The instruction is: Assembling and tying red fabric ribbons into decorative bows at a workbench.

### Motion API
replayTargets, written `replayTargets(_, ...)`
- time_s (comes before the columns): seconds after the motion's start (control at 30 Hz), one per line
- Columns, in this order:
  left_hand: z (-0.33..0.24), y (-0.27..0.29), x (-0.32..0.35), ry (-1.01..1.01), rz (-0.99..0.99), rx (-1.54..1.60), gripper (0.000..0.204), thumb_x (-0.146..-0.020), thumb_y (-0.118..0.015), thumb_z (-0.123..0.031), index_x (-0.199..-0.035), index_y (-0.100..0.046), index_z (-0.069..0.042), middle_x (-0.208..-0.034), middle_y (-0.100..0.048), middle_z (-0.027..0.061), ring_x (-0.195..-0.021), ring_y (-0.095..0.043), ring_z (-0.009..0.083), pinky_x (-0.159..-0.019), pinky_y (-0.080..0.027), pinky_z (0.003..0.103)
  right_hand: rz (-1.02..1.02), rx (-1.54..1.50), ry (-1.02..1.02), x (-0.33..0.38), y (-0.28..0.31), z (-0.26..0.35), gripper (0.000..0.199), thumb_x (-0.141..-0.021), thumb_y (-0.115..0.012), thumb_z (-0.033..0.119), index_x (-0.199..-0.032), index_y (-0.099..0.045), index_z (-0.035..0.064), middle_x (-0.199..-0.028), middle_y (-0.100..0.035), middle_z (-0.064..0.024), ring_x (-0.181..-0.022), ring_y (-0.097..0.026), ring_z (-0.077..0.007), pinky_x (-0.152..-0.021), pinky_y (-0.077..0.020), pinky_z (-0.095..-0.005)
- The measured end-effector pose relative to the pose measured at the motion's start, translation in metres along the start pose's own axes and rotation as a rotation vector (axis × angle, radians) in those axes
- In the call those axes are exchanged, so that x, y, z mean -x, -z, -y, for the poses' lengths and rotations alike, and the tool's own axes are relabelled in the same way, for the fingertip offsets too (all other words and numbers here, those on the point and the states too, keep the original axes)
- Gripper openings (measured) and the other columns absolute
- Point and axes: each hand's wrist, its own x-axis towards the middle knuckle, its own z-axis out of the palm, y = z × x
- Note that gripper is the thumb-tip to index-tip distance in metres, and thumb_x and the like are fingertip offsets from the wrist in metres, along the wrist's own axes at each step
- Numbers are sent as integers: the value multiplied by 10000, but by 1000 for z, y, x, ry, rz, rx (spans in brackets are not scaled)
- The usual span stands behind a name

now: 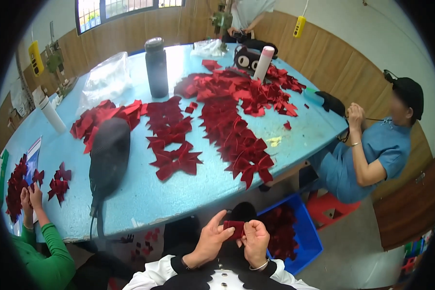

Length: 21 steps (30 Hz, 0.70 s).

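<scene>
A small dark red velvet piece (234,229), folded like a bow part, is held in front of my chest. My left hand (210,240) pinches its left side between thumb and fingers, the index finger stretched upward. At its right edge my right hand (254,241) grips with curled fingers. Beyond my hands, rows of dark red velvet bows (179,159) lie on the light blue table (145,205). A longer band of bows (241,147) runs beside them toward the far side, where loose red pieces (212,86) are heaped.
A blue crate (310,247) of red pieces stands on the floor at my right. A black bag (109,157), a dark bottle (156,67) and a white pink-capped bottle (264,64) are on the table. A person in green (48,261) works at left, one in blue (379,150) at right.
</scene>
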Motion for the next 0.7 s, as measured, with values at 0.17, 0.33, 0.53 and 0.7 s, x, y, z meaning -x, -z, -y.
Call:
replayTargets(0.17, 0, 1, -18, -19, 31, 99, 671, -851, -541, 65, -1401, -159, 31, -1014, -622, 133, -862, -612, 152, -782, -498, 263, 21, -37, 112, -20, -1, 0, 155, -902, -576, 160, -921, -508, 23, -625, -506, -20, -478, -453, -78, -421, -392, -226)
replayTargets(0.33, 2, 1, -6, 7, 80, 133, 689, -852, -544, 62, -1407, -137, 27, -1034, -615, 148, -885, -614, 170, -794, -499, 275, 50, -152, 24, -8, 0, 1, 163, -922, -543, 195, -920, -503, 36, -606, -480, -2, -456, -412, -67, -409, -378, -225)
replayTargets(0.53, 4, 4, -8, 10, 81, 138, 693, -853, -550, 37, -1403, -128, 37, -1043, -611, 150, -887, -607, 163, -793, -497, 273, 60, -149, -62, -9, -1, 6, 154, -944, -499, 216, -917, -500, 64, -571, -427, 35, -416, -350, -44, -384, -359, -216)
replayTargets(0.7, -10, -5, -9, -27, 80, 84, 645, -861, -540, 34, -1397, -181, 26, -1045, -617, 120, -890, -599, 127, -773, -478, 237, 41, 145, 117, -15, -2, 14, 120, -927, -531, 169, -933, -508, 52, -617, -481, 15, -439, -391, -46, -396, -368, -211)
